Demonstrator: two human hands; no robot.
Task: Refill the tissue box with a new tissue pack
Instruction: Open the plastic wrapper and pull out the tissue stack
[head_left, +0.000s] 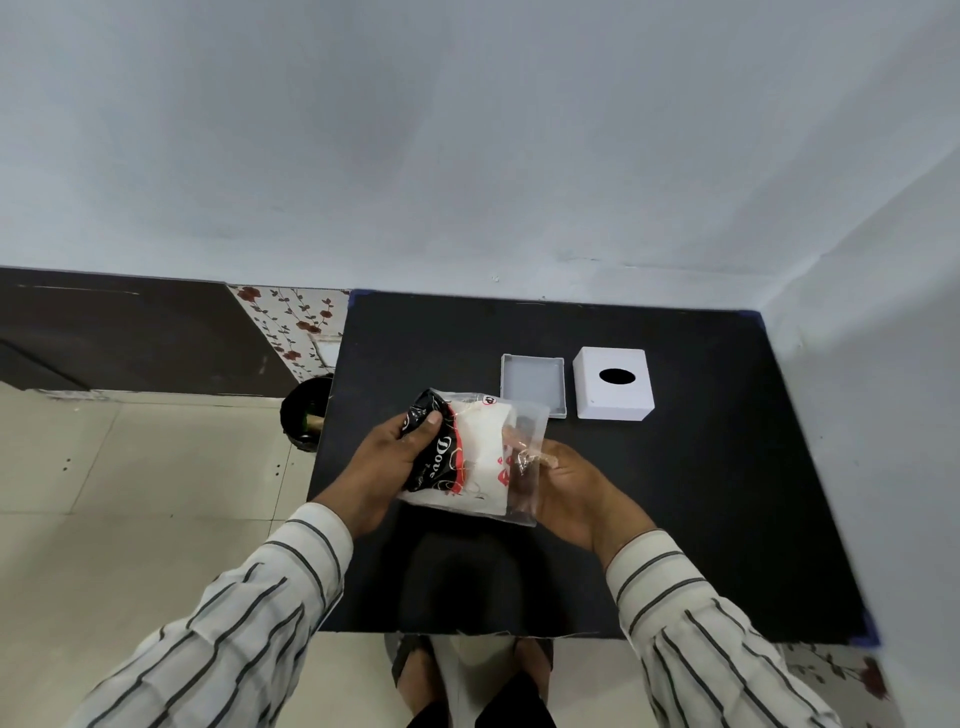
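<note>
I hold a tissue pack (480, 457) in a clear plastic wrapper with black and red print above the black table (701, 493). My left hand (387, 467) grips its black left end, thumb on top. My right hand (576, 483) is at the wrapper's open right end, with fingers pushed inside the clear plastic. The white tissue box (614, 383), with a dark oval slot on top, stands at the back right of the table. Its grey tray-like base (533, 383) lies open just left of it.
A grey wall runs behind the table and along its right side. A dark round bin (306, 413) sits on the tiled floor by the table's left edge. My feet show below the table's near edge.
</note>
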